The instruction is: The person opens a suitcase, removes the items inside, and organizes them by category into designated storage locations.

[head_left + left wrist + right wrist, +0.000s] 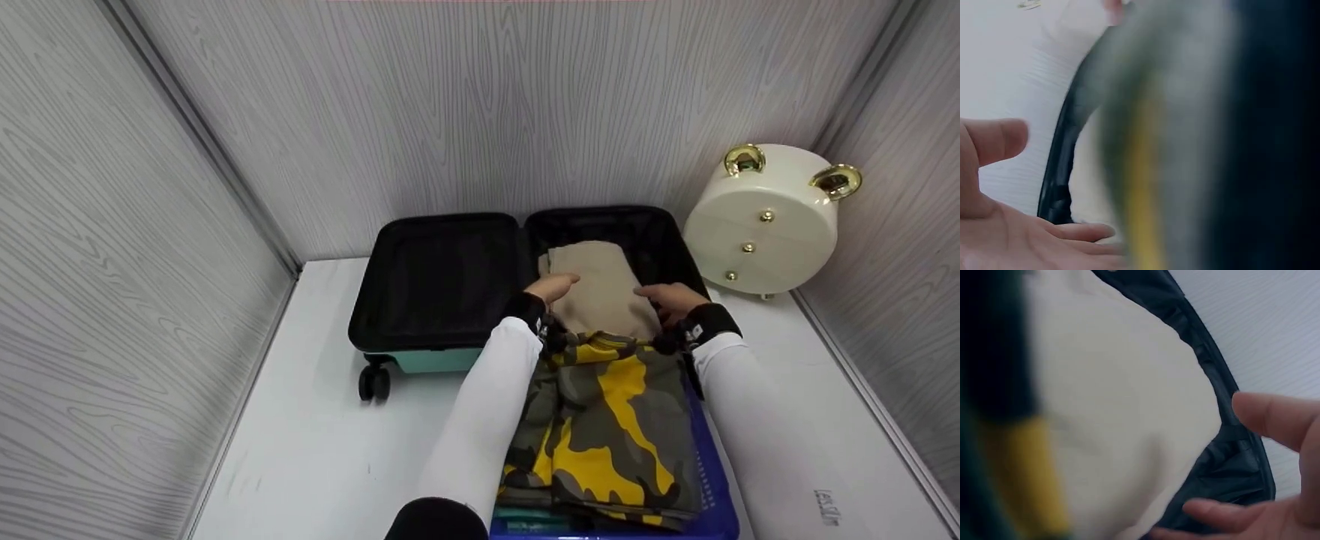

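Note:
A folded beige garment (596,281) lies in the right half of an unfolded suitcase (442,281) with a black lining and a mint-green shell. My left hand (551,286) is at the garment's left edge, fingers extended; in the left wrist view the thumb (1002,140) stands apart from them. At the opposite edge is my right hand (673,300), its fingers (1219,514) stretched out between the cloth and the suitcase wall. Closer to me, a folded camouflage garment (622,435) in grey, green and yellow tops a blue basket (716,487), between my forearms.
A cream round case (761,225) with gold ear-shaped loops and studs stands at the right, by the back corner. Grey wood-grain panels (450,105) enclose the white table (322,450). The suitcase's black wheels (373,382) jut out at its front left.

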Motion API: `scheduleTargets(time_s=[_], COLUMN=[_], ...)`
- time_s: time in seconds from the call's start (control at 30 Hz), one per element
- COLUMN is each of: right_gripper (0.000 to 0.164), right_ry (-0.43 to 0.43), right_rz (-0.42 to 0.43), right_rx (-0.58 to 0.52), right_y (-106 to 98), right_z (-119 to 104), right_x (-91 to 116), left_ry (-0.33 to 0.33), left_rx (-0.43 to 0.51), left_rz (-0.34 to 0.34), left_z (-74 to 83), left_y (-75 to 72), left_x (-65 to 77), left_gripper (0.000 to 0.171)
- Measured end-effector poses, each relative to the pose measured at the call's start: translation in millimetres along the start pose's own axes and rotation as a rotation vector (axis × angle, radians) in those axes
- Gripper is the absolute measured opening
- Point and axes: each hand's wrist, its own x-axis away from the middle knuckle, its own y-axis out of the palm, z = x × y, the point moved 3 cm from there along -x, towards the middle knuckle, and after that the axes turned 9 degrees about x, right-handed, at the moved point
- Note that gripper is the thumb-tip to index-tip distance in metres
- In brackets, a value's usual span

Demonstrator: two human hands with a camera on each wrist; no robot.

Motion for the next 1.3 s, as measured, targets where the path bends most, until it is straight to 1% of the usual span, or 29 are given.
scheduleTargets(time_s=[0.07, 0.13, 0.17, 0.23, 0.3, 0.33, 0.37, 0.4, 0.47, 0.5, 0.53, 0.57, 0.6, 0.63, 0.7, 0.77, 0.83, 0.9, 0.97, 1.0, 1.03, 1.07, 1.1, 1.13, 1.2, 1.23, 1.27, 1.3], right_gripper=[0.088, 0.087, 0.087, 0.086, 0.083, 0.078, 0.069, 0.059, 0.042, 0.039, 0.041, 0.044, 0.046, 0.047, 0.04, 0.03, 0.02, 0.021, 0.022, 0.021, 0.019, 0.017, 0.015, 0.016, 0.023, 0.026, 0.03, 0.032], right_ry=[-0.008, -0.009, -0.011, -0.017, -0.026, -0.033, -0.038, -0.043, -0.057, -0.07, -0.084, -0.103, -0.118, -0.132, -0.161, -0.173, -0.176, -0.186, -0.192, -0.202, -0.215, -0.227, -0.239, -0.249, -0.26, -0.262, -0.258, -0.248], right_rz=[-0.003, 0.008, 0.019, 0.043, 0.06, 0.069, 0.073, 0.077, 0.079, 0.076, 0.073, 0.067, 0.063, 0.061, 0.056, 0.051, 0.029, 0.011, -0.004, -0.009, -0.009, -0.009, -0.015, -0.022, -0.038, -0.047, -0.054, -0.057], right_rx=[0.045, 0.057, 0.07, 0.092, 0.103, 0.132, 0.15, 0.168, 0.204, 0.221, 0.24, 0.254, 0.254, 0.254, 0.217, 0.144, 0.012, -0.12, -0.234, -0.274, -0.298, -0.319, -0.335, -0.354, -0.389, -0.396, -0.403, -0.405], right_y=[3, 5, 5, 6, 7, 7, 7, 8, 8, 9, 9, 8, 8, 8, 7, 6, 7, 7, 6, 5, 4, 2, 1, 0, -3, -5, -7, -9], right_z=[3, 5, 5, 5, 4, 4, 3, 3, 2, 1, -1, -2, -4, -6, -12, -17, -25, -28, -31, -32, -33, -32, -34, -36, -40, -41, -41, -41], right_x=[-1, -1, -1, -4, -6, -8, -11, -13, -18, -20, -22, -24, -24, -24, -22, -18, -10, -9, -7, -5, -4, -4, 1, 5, 13, 17, 21, 24], left_ry=[-0.009, -0.024, -0.036, -0.063, -0.077, -0.088, -0.073, -0.062, -0.043, -0.039, -0.036, -0.032, -0.047, -0.06, -0.064, -0.058, -0.045, -0.015, 0.02, 0.033, 0.054, 0.062, 0.073, 0.085, 0.106, 0.118, 0.124, 0.136], left_rx=[0.028, 0.037, 0.042, 0.06, 0.047, 0.052, 0.04, 0.036, 0.015, 0.008, -0.001, -0.01, -0.001, 0.005, 0.006, 0.027, 0.071, 0.11, 0.152, 0.183, 0.212, 0.23, 0.247, 0.269, 0.326, 0.346, 0.372, 0.394], left_rz=[-0.006, -0.012, -0.012, -0.02, -0.013, 0.004, 0.011, 0.031, 0.067, 0.076, 0.08, 0.082, 0.092, 0.093, 0.105, 0.116, 0.095, 0.075, 0.057, 0.045, 0.044, 0.037, 0.035, 0.023, 0.009, 0.003, -0.009, -0.016], left_z=[-3.2, -6.3, -8.4, -13.6, -20.7, -29.4, -36.9, -40.4, -42.9, -43.0, -41.2, -33.6, -26.3, -20.7, -13.6, -7.0, -1.3, 2.4, 7.5, 10.0, 12.7, 15.6, 19.3, 23.3, 32.4, 37.4, 42.3, 47.6], left_y=[5.1, 9.2, 10.4, 10.4, 8.3, 7.1, 4.9, 3.8, 3.2, 3.3, 4.2, 4.9, 6.8, 7.9, 9.2, 9.2, 7.8, 4.8, 1.2, -0.6, -2.2, -4.6, -6.7, -9.1, -13.4, -15.2, -16.5, -17.7], left_x=[-0.1, -0.5, -2.2, -10.1, -25.3, -43.8, -59.8, -68.4, -77.2, -76.9, -73.2, -57.1, -42.1, -30.2, -13.1, -0.9, 3.9, 2.4, 0.6, 0.0, 0.7, 0.9, 2.8, 4.9, 10.0, 13.2, 16.2, 19.7], left_gripper=[0.06, 0.059, 0.059, 0.059, 0.058, 0.056, 0.054, 0.049, 0.04, 0.038, 0.036, 0.038, 0.04, 0.044, 0.051, 0.056, 0.059, 0.063, 0.069, 0.068, 0.068, 0.062, 0.053, 0.041, 0.01, 0.009, 0.021, 0.029])
